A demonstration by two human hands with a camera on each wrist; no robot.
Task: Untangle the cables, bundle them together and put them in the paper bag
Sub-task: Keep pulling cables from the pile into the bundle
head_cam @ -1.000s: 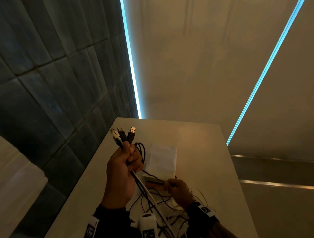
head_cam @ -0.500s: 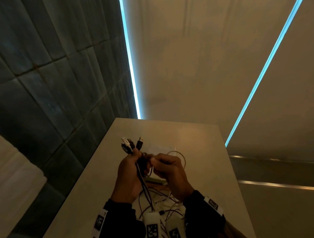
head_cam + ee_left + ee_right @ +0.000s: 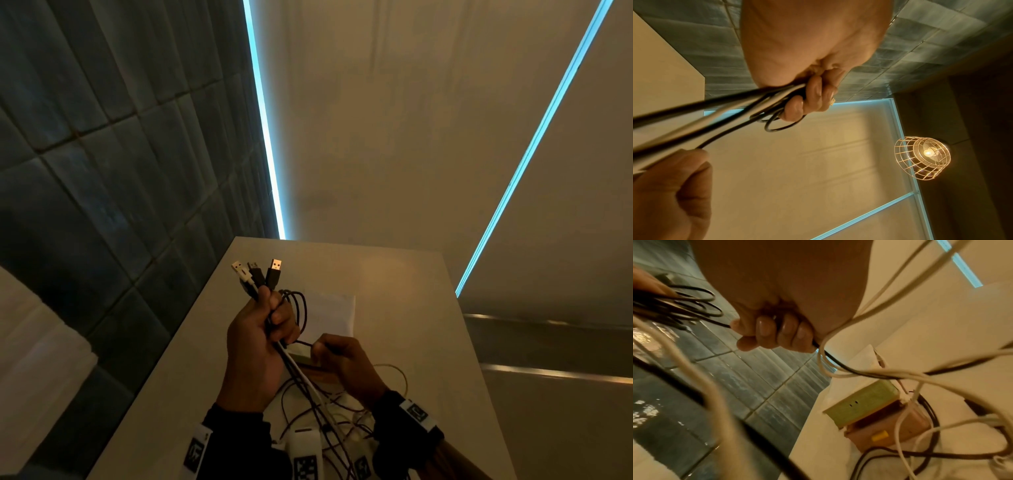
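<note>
My left hand (image 3: 263, 329) is raised above the table and grips a bunch of cables (image 3: 294, 363), with three USB plugs (image 3: 257, 274) sticking up out of the fist. Black loops (image 3: 298, 308) hang beside its fingers, also seen as black loops (image 3: 777, 125) in the left wrist view. My right hand (image 3: 339, 359) sits lower and to the right, gripping a thin black cable (image 3: 830, 356) that runs from the bunch. Loose white and dark cables (image 3: 342, 411) trail onto the table. A white paper bag (image 3: 332, 311) lies flat behind the hands.
A green and pink box (image 3: 869, 410) lies on the pale table (image 3: 411, 291) under the hanging cables. A dark tiled wall (image 3: 102, 171) runs along the table's left edge. A wire-cage lamp (image 3: 923, 157) hangs overhead. The table's right edge drops to the floor.
My right hand has dropped from beside the left hand's fingers down and to the right, drawing a black cable with it. The left hand has risen slightly with the plugs.
</note>
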